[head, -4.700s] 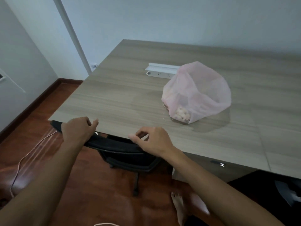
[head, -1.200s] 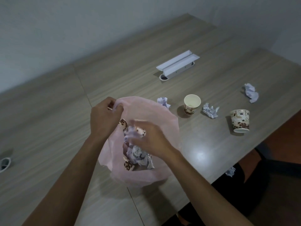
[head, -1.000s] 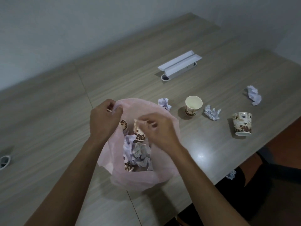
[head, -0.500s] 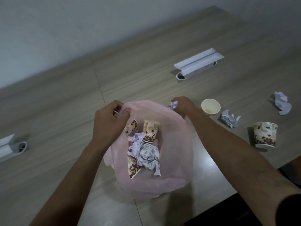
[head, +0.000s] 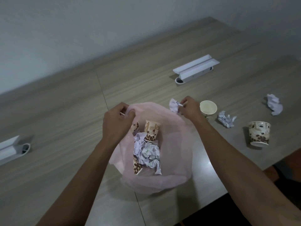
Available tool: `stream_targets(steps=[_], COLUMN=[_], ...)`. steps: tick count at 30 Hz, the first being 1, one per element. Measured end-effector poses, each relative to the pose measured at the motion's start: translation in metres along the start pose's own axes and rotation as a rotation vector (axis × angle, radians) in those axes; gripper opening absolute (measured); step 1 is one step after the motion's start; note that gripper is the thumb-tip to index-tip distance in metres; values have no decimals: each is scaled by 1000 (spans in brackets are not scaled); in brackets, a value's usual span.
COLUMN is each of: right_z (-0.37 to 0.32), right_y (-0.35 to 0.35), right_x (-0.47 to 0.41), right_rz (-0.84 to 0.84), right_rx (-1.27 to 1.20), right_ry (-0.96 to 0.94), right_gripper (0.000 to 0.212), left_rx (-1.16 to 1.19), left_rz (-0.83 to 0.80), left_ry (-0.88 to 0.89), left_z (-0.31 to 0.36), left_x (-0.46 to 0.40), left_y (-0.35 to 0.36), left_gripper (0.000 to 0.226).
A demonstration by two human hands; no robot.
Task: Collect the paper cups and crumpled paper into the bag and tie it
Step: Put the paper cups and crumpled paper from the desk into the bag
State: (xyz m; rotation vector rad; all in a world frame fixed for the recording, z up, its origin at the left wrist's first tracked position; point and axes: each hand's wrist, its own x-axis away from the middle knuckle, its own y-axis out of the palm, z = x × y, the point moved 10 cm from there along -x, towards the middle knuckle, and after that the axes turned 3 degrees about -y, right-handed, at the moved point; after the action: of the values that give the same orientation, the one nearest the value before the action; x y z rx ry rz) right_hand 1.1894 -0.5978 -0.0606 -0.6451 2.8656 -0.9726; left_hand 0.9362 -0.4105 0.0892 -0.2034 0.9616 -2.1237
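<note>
Above the bag's (head: 171,160) rim, right hand (head: 189,106) has lifted crumpled paper (head: 173,106); left hand (head: 117,121) still grips it.

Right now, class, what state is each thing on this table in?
Bag: open, part filled.
Left hand: grips the bag's rim.
Right hand: pinches a paper ball.
Near cup: upright, looks empty.
Far cup: upside down.
Two loose paper balls: lying on table.

Head camera looks steeply down, close, over table (head: 65,111).
</note>
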Motion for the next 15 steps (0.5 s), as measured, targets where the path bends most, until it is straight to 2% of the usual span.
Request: stream_targets(steps=[3, 6, 8, 11, 13, 15], right_z=[-39, -79, -97, -87, -81, -93], right_y=[-51, -81, -76, -37, -3, 34], right_x=[33, 86, 119, 146, 153, 160], right_rz=[163, 184, 91, -30, -86, -232], right_rx=[-226, -389, -405, -351, -279, -201], right_ry=[-64, -132, -168, -110, -91, -161], right_gripper=[16, 16, 17, 21, 15, 10], left_rx=[5, 8, 19, 44, 52, 54], left_rz=[9, 8, 8, 2, -3, -9], left_ry=[-4, -28, -31, -32, -21, -6], left_z=[1, 0, 1, 4, 7, 11], left_x=[-2, -7, -10, -13, -13, -13], left_y=[0, 0, -1, 0, 2, 5], left_gripper=[6, 7, 8, 7, 6, 6])
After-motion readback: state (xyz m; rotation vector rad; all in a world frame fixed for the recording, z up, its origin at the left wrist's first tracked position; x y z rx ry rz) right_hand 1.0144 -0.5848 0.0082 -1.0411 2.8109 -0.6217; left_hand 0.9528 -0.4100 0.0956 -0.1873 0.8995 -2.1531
